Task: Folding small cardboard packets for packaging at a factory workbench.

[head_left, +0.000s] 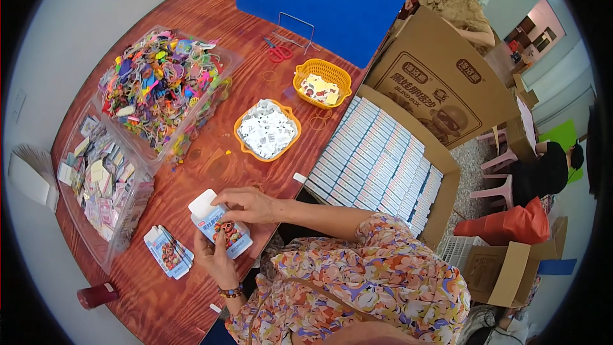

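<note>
A small light-blue cardboard box (pixel 234 241) with a cartoon picture and a raised white flap is held above the table's near edge. My left hand (pixel 216 264) is closed round its lower left side, thumb across the front. At the upper edge beside the flap, my right hand (pixel 248 206) is closed with bent fingers against the box. Whether anything small sits between those fingers is hidden. Left of my hands lies a stack of flattened matching boxes (pixel 168 252).
Clear tubs hold colourful trinkets (pixel 159 83) and small cards (pixel 105 185). Yellow baskets contain white packets (pixel 267 129) and paper pieces (pixel 319 89). Red scissors (pixel 280 53) lie behind. A large carton (pixel 450 179) of packed boxes stands right; a person (pixel 456 0) sits beyond. A blue board (pixel 325 6) rises at the back.
</note>
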The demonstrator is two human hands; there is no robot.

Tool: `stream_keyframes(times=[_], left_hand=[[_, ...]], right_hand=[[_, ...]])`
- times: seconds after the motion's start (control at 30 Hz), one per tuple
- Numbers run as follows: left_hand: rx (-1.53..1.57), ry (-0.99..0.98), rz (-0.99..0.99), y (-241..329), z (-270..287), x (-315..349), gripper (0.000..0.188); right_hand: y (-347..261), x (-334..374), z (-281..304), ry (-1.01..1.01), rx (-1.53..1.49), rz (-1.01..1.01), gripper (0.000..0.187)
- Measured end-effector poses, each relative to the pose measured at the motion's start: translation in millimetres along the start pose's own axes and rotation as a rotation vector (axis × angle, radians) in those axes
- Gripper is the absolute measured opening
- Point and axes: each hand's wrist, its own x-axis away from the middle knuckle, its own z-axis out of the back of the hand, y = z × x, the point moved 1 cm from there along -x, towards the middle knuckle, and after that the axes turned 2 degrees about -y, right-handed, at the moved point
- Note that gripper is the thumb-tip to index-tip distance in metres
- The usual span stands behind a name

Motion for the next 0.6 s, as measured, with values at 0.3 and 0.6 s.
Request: stream_keyframes(times=[0.3,0.6], left_hand=[[-0.181,-0.137,-0.104,12,4,5,0.062],[-0.042,-0.159,0.137,12,14,14,0.064]], right_hand=[[-2,-5,6,-0.049,0.013,0.056,0.017],[-4,-7,6,-0.124,0.111,0.08,0.014]])
